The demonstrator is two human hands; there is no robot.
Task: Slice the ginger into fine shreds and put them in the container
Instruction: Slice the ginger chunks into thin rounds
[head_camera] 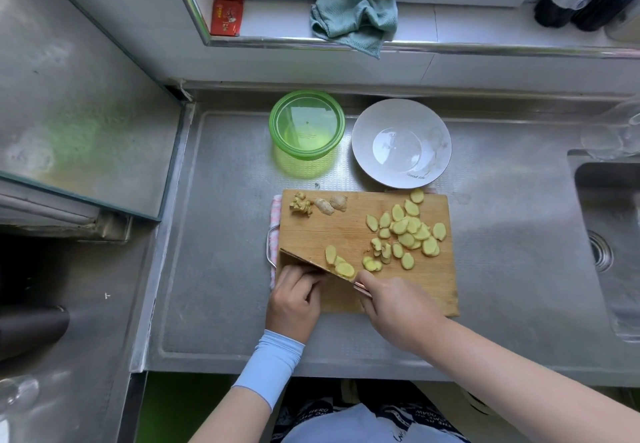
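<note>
- Wooden cutting board sits on the steel bench, with a pink cloth showing under its left edge.
- Right hand is wrapped round the handle of a cleaver at the near edge of the board. The blade runs diagonally away to the left.
- Left hand is at the near left corner, its fingers curled against the left side of the blade. The blade hides what lies under them, so can't tell if they hold a piece.
- A few ginger slices lie just on the far side of the blade, close to both hands.
- Main heap of slices is spread over the right half of the board, clear of the hands.
- Uncut ginger knobs and scraps sit at the far left corner.
- Green container stands on the bench beyond the board, open, with no ginger in it. White plate is just to its right.
</note>
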